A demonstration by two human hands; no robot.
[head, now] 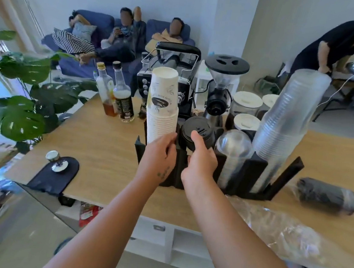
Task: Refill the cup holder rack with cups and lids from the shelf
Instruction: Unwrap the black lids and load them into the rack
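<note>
**Both hands at the rack's two left slots**

Head view: a black cup holder rack stands on a wooden counter with four stacks in it. From left to right these are printed paper cups, black lids, clear dome lids and a tall, leaning column of clear plastic cups.

The left hand lies against the foot of the paper cups, with bent fingers touching the stack beside the divider. Its thumb is hidden, so I cannot tell whether it grips. The right hand holds the black lids, with the thumb pressed on the face of the top lid and the fingers curled round the stack below.

Right of the rack, a wrapped sleeve of dark lids lies on its side. A crumpled clear wrapper sits at the counter's near edge.

Behind the rack are an espresso machine, a grinder and two bottles.
</note>
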